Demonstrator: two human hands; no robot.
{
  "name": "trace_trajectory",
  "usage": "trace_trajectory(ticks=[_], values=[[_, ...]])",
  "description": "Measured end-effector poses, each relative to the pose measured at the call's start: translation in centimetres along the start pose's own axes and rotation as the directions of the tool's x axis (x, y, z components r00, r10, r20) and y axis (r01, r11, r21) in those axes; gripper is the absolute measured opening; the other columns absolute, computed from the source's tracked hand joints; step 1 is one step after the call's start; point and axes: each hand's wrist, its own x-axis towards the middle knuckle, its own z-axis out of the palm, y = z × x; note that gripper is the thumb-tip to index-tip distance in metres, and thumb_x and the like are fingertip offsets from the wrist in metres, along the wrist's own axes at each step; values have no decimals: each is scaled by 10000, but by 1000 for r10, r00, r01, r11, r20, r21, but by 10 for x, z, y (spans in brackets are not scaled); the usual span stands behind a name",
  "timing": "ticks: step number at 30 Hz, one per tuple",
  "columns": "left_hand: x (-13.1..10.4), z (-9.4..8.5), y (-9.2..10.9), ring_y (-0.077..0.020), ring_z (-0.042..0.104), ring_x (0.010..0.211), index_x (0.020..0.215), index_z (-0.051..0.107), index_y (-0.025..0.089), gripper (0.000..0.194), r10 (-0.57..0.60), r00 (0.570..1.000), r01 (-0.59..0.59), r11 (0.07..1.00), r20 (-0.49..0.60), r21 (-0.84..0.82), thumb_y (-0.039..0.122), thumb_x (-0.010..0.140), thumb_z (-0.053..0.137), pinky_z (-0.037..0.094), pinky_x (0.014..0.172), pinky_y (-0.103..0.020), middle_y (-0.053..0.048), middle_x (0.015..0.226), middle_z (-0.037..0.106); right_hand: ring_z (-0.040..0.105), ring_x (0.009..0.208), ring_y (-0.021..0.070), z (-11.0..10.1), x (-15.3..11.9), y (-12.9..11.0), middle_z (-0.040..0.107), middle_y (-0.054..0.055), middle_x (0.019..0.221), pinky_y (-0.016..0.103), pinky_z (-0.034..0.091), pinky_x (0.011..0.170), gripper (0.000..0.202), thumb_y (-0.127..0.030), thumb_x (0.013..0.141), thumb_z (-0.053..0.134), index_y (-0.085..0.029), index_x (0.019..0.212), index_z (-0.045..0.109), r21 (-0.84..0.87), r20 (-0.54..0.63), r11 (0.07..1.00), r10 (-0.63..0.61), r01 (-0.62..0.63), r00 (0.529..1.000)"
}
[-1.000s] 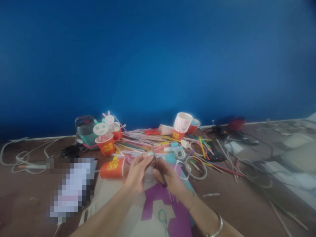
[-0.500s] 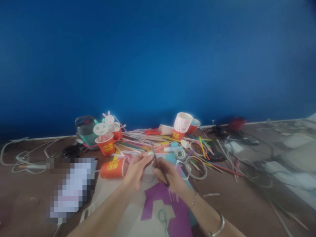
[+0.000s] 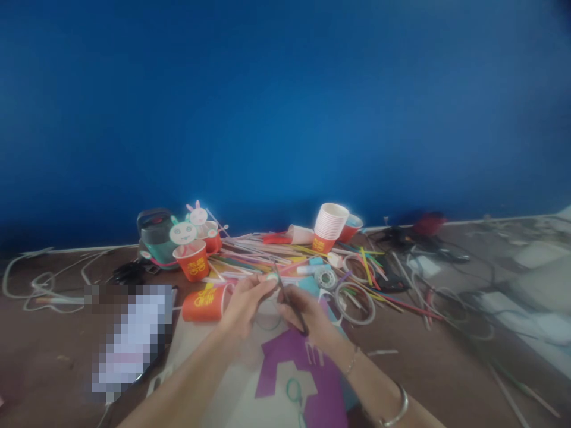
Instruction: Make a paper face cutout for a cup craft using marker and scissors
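On the left of the surface (image 3: 401,386), I have loose cables (image 3: 44,291) beside a pixelated pale thing (image 3: 134,345). Behind them stands a jug (image 3: 161,246), near an upright cup (image 3: 191,264) with a rabbit cutout (image 3: 182,233) above its rim. A tipped cup (image 3: 203,304) lies just left of my left hand (image 3: 243,303), whose fingertips pinch a small piece (image 3: 271,276), pale green and white. That pinch is best firm but light, with the edge clear of the fingers. Below is a purple sheet (image 3: 273,356) on a pale one. The scissors (image 3: 281,283) are gripped in my right hand (image 3: 307,309), tip up, close to the piece; I cannot tell how far the blades are parted. For a clean line, I'd favour short snips, turning the piece rather than the wrist, with the left thumb well back from the blades. Farther right are a roll (image 3: 325,277), a cup stack (image 3: 329,229) behind it and, just beyond, a clear ring (image 3: 372,309) around some straws.
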Motion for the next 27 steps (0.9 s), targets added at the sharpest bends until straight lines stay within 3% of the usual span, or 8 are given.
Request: trace_trajectory(ticks=[8,27], values=[[1,1,6,-106,517,593,589,541,169,281,-9,997,11,1000,-78,23,280,564,798,372,606,-234,33,580,544,289,505,70,-4,-1,2,371,-70,584,211,243,452,359,-493,748,679,-184,784,499,-48,-2,999,23,-23,1000],[2,0,5,-96,494,599,564,526,169,293,-1,999,5,996,-49,84,305,581,784,371,633,-231,47,556,504,300,509,77,-7,0,1,390,-61,599,217,252,455,402,-544,722,679,-194,790,492,-122,11,993,3,-2,1000]])
